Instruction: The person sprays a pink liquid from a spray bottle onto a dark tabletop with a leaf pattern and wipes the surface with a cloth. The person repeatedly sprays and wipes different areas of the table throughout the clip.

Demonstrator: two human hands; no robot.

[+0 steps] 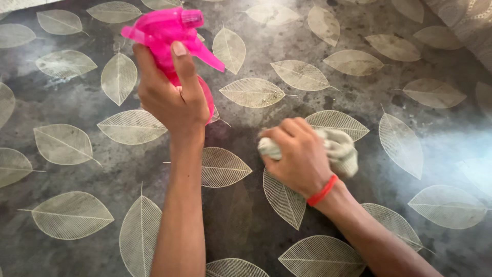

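Over leaf-print tabletop [66, 215] | left hand [171, 97] grips pink spray bottle [174, 38] at neck, likely light, rigid | right hand [300, 156] clenches soft, limp cloth [341, 149] against surface

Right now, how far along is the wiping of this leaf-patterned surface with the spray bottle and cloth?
Midway at best. The left hand holds the pink spray bottle raised over the leaf-patterned surface, a finger by the trigger. The right hand presses a crumpled pale cloth onto it. Nothing looks clearly finished: dark smudges show at the upper right, so most of the surface seems left.
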